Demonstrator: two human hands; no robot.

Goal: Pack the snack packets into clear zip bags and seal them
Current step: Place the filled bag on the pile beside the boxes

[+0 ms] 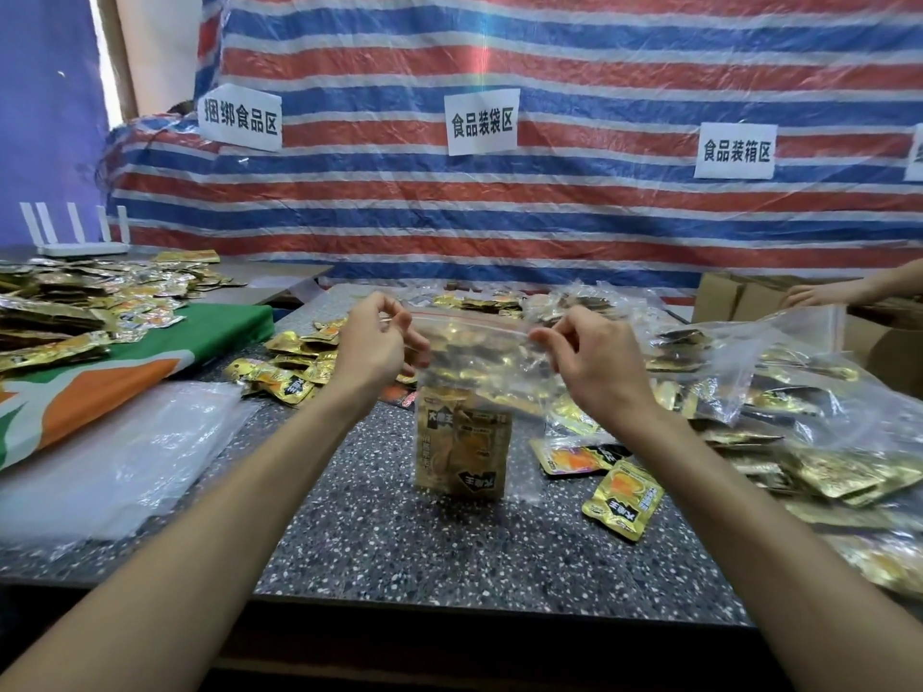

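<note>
I hold a clear zip bag [474, 362] upright above the speckled table [399, 531]. My left hand [372, 342] pinches the left end of its red zip strip, and my right hand [584, 352] pinches the right end. Gold snack packets [462, 452] hang in the bag's bottom, which touches the table. Loose gold packets [624, 496] lie just right of the bag, and more loose packets [284, 377] lie to its left.
A stack of empty clear bags [125, 457] lies at the left on the table. Filled bags [809, 407] pile up at the right. A green and orange cloth [150, 352] carries more packets. Another person's hand [824, 292] rests on a cardboard box [724, 297] far right.
</note>
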